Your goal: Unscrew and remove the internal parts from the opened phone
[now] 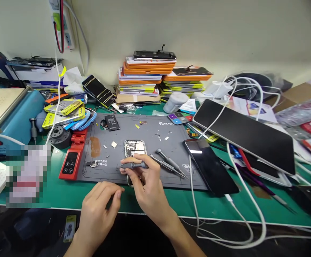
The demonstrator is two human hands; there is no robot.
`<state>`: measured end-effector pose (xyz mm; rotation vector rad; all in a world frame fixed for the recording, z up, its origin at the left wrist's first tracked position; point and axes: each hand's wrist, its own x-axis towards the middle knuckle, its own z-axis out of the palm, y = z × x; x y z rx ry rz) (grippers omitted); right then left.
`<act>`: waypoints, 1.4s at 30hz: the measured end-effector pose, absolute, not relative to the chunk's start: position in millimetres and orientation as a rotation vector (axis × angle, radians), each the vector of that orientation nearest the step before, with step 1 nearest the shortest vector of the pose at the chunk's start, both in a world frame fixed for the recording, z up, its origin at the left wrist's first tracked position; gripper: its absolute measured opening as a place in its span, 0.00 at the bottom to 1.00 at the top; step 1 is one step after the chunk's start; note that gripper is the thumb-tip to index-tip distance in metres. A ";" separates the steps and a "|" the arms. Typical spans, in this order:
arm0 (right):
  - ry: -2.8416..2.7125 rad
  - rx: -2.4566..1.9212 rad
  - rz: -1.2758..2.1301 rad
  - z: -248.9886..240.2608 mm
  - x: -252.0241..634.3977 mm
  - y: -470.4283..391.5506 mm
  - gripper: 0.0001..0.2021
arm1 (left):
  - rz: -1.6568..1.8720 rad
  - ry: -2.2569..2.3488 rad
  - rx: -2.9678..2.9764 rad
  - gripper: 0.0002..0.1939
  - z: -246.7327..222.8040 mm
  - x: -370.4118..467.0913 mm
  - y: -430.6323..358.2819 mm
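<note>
My right hand (148,180) grips a grey precision screwdriver (134,165), held almost level with its tip towards the left. Beneath it lies an opened phone (134,146) with its inner boards bare; the hand hides much of its lower half. My left hand (100,201) is curled at the front edge of the mat, left of the phone and apart from it. Whatever its fingers may hold is hidden. Two more screwdrivers (168,160) lie right of the phone. A phone battery (112,122) and a small metal part (114,144) rest on the grey mat (150,128).
A red device with buttons (70,165) borders the mat on the left. To the right are a cabled black phone (211,167) and a large tablet (246,134). Stacked orange boxes (147,67) stand behind. White cables (248,189) loop over the front right edge.
</note>
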<state>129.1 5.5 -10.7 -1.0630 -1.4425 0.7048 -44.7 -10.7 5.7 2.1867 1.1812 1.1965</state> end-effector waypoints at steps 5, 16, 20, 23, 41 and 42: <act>-1.322 -0.980 0.750 -3.9 128.8 0.7 0.21 | 1.200 1.211 2.037 0.08 8.1 -51.7 -8.1; -1.098 -0.880 0.916 14.8 138.2 -4.4 0.19 | 1.124 1.122 1.801 0.05 19.1 -43.0 -0.7; -1.138 -0.892 0.925 14.9 138.7 -4.5 0.18 | 1.184 1.129 1.849 0.08 17.0 -41.9 -5.3; -1.155 -0.910 0.934 15.0 140.5 -4.8 0.18 | 1.184 1.099 1.870 0.10 13.9 -43.5 -7.6; -1.136 -0.878 1.056 16.3 143.9 -6.4 0.20 | 1.141 1.032 1.902 0.09 14.5 -49.0 -6.1; -1.133 -0.872 1.059 15.9 143.9 -6.5 0.20 | 1.137 1.033 1.901 0.10 14.0 -49.2 -6.3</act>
